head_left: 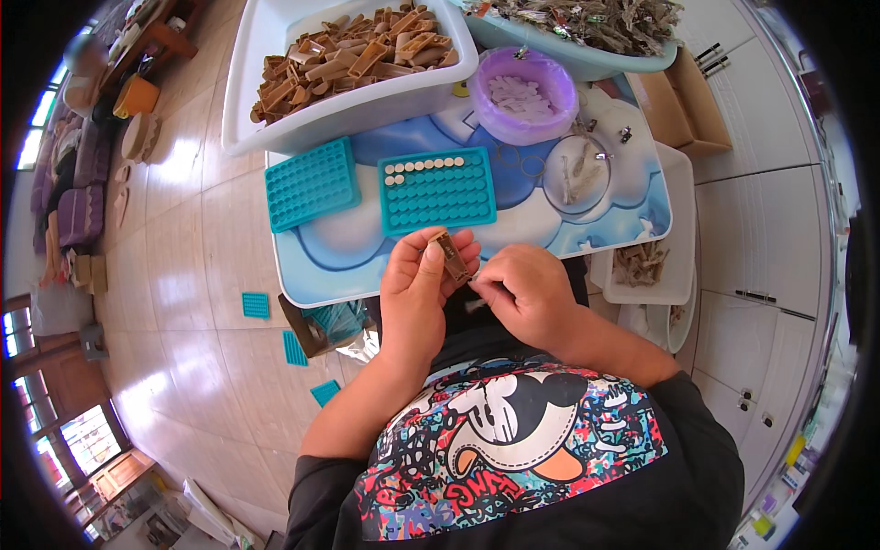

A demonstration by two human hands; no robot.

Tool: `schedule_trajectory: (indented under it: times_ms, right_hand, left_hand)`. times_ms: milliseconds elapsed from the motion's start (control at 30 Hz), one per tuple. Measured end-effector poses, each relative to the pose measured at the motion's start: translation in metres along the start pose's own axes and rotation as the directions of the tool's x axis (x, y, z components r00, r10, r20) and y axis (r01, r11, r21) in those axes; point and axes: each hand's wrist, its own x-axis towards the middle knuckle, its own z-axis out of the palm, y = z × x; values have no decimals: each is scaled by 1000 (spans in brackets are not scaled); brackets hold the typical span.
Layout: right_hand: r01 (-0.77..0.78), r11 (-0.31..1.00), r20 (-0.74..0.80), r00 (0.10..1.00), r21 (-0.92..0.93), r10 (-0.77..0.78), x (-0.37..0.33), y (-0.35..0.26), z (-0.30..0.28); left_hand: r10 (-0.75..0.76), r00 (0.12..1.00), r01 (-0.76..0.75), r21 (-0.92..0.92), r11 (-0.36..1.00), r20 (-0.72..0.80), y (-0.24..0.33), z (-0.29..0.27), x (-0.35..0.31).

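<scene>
My left hand (412,284) is closed around a small brown plastic housing (453,258), held tilted over the near edge of the table. Its hollow side faces up, and small parts inside are too tiny to name. At the housing's lower end, my right hand (529,291) has thumb and forefinger pinched together; what they grip, if anything, is hard to make out. Just beyond my hands lies a teal tray (440,216) with round pockets. White round pieces (424,166) fill its far row and start the second. A second teal tray (312,186) sits to its left.
A white tub (353,103) heaped with brown housings stands at the back left. Behind are a purple-lined bowl (561,115) of white pieces and a pale blue basin (596,66) of wire bundles. A wire bundle (579,174) lies at right. Teal trays (256,305) lie on the floor.
</scene>
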Motion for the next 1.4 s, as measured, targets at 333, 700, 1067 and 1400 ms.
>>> schedule_trajectory:
  times_ms: [333,700,1067,1400]
  right_hand:
    - [-21,1000,55,998,-3,21,-4,0,8]
    - [-37,999,165,985,-33,42,10,6,5]
    - [-19,954,45,998,-299,34,56,43,11]
    - [-20,879,-80,997,-476,-20,76,71,24]
  left_hand:
    - [-74,997,74,-16,997,-16,-1,-2,1]
    - [-161,987,161,-46,986,20,2,-14,6]
    - [-209,978,208,-103,973,6,1,-31,14]
    - [-225,974,225,-151,962,15,2,-31,23]
